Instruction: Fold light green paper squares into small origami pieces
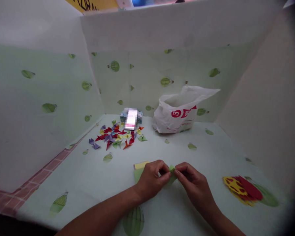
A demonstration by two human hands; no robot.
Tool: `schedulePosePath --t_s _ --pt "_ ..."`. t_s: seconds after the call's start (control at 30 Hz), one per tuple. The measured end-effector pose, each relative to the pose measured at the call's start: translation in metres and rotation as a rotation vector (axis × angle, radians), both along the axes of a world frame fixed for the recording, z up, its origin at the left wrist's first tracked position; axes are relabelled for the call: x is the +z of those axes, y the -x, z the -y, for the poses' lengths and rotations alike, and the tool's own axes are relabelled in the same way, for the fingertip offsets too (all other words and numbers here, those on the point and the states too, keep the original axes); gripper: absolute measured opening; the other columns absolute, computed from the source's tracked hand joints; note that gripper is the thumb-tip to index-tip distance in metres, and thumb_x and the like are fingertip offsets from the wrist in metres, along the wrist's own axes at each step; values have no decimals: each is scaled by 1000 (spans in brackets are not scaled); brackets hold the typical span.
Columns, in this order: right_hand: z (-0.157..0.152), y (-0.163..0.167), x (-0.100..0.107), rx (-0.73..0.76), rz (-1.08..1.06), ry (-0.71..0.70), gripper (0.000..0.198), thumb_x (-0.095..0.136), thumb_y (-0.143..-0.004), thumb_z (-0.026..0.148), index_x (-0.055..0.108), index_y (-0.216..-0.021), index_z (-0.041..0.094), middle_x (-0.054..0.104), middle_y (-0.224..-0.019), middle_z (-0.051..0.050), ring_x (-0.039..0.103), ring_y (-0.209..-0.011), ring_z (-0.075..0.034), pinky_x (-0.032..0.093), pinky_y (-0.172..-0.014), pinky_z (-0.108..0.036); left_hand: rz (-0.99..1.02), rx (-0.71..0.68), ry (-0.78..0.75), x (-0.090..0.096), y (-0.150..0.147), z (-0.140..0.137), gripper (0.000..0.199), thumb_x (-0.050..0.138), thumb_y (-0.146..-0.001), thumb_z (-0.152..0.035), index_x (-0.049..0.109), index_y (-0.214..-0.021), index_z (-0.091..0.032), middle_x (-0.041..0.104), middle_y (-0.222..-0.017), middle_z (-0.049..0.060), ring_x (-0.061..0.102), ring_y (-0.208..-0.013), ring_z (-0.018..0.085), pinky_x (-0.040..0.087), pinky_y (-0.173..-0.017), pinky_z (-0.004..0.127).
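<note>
Between my two hands is a small folded piece of green paper [172,178], held a little above the table. My left hand [154,178] pinches its upper left side between thumb and fingers. From the other side, the thumb and forefinger of my right hand [192,180] grip its right edge. Partly behind my left hand lie flat sheets of paper, a green sheet [138,173] with a yellow sheet [141,165] showing at the far edge. My left hand hides the rest of these sheets.
Many folded paper birds [113,135] in several colours lie at the back left, before a box [139,117] with a blurred bright phone [131,119] against it. A white plastic bag [174,114] stands back right. Red and yellow paper cut-outs [248,188] lie at right. Walls enclose the table.
</note>
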State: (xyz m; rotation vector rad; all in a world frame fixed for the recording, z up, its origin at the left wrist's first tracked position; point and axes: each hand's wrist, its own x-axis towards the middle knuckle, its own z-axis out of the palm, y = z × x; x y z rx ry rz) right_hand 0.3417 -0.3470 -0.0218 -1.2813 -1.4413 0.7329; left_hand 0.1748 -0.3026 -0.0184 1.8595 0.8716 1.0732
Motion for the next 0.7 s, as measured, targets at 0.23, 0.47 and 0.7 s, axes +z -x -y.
schedulePosePath --t_s 0.23,0.47,0.7 --pt "1 1 -5 -5 16 -37 21 62 -90 38 63 -78 21 62 -73 -1 59 -69 -16 49 -63 -24 46 -61 2 -6 1 -6 10 65 -72 -8 59 -68 -15 61 -66 -1 53 -61 10 39 -61 22" --pt "0 1 -7 -16 36 -58 19 63 -89 37 64 -77 22 64 -74 -2 63 -69 -16 53 -62 -21 37 -43 22 -8 0 -6 12 66 -70 -7 58 -66 -16 62 -67 -1 53 -61 10 38 -61 23" --pt "-1 -2 -10 9 52 -39 18 64 -88 37 65 -77 22 66 -76 -4 67 -71 -18 58 -66 -21 24 -55 29 -9 1 -6 13 67 -69 -7 59 -69 -16 59 -68 -1 53 -63 12 40 -63 24"
